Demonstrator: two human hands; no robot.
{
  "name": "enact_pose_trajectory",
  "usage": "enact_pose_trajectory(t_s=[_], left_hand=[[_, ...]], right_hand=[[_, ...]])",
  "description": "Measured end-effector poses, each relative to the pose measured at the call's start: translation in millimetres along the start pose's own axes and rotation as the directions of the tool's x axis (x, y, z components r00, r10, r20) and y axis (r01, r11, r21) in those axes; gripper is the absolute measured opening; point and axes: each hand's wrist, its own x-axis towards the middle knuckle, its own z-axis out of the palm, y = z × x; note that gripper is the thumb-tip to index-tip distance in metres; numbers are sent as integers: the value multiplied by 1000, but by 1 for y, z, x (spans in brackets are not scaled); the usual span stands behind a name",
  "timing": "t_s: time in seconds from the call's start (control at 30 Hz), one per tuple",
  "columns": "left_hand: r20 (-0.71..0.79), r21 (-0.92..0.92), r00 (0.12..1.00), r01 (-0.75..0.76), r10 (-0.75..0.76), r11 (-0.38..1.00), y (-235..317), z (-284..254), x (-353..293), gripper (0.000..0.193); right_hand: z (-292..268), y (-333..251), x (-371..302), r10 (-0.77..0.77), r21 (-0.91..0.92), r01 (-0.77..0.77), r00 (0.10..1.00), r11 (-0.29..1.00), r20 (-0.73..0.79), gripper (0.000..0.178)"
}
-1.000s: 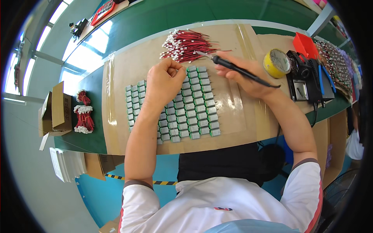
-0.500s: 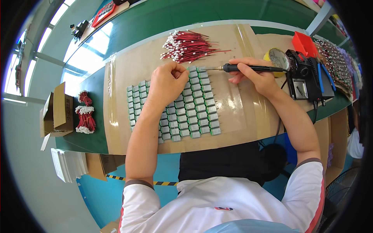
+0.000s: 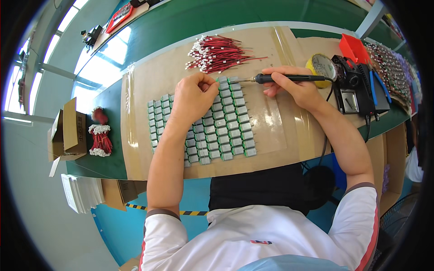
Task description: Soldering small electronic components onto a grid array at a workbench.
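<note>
While right hand (image 3: pixel 297 89) clasps soldering iron (image 3: pixel 263 78) (black, silver-tipped) | left hand (image 3: pixel 195 94): pinched together

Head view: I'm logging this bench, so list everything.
Cardboard: one, brown, on green table
Small parts: many, grey and green, on cardboard
Wires: many, red with white ends, beyond parts
Wire bundles: at least two, red, left
Tape roll: one, yellow, right
Soldering station: one, black, right
Pliers: one, blue, at station
Tray: one, red, beyond station
Open box: one, brown, left
Flat pieces: several, white, below box
Soldering iron: one, black, tip near parts
Left hand: one, bare, over parts
Right hand: one, bare, on iron
</note>
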Motion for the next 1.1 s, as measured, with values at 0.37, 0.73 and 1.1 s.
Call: enact_pose_trajectory(t_s=[0.37, 0.73, 1.1], left_hand=[[0, 8, 1000, 0, 0, 1000, 0, 0, 2, 18], [5, -22, 1000, -6, 6, 1000, 1, 0, -1, 19], [1, -8, 998, -55, 56, 998, -1, 2, 0, 18]], right_hand=[[-2, 2, 2, -11, 12, 11, 1000, 1000, 12, 29], [0, 3, 2, 8, 25, -8, 1000, 1000, 1, 29], [-2, 3, 2, 13, 42, -12, 1000, 999, -5, 28]])
